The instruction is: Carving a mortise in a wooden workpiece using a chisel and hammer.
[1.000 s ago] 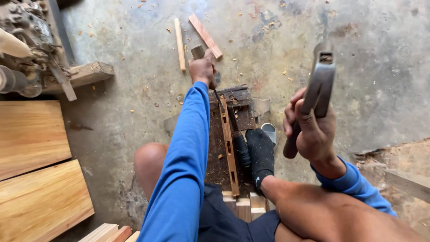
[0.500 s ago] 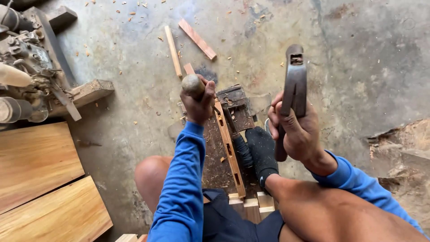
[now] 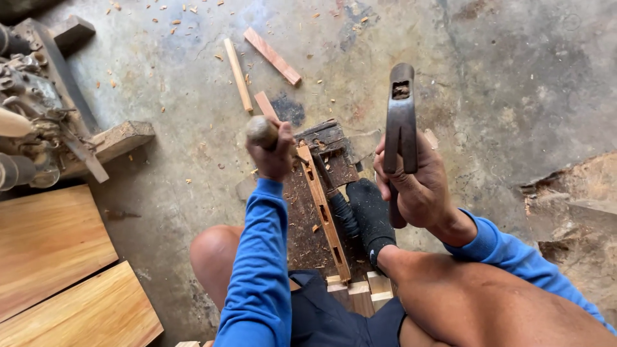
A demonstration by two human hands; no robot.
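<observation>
Concrete floor [image 3: 514,77], right hand [image 3: 418,183] clamped on dark hammer [image 3: 400,122], left hand [image 3: 273,154] gripping round-topped chisel [image 3: 262,132]

Your left hand [image 3: 273,151] hides the chisel's shaft; only its round handle top [image 3: 261,131] shows. Hammer handle [image 3: 396,212] mostly inside your right hand [image 3: 414,183]. Machine [image 3: 29,122] cut off at left edge.
</observation>
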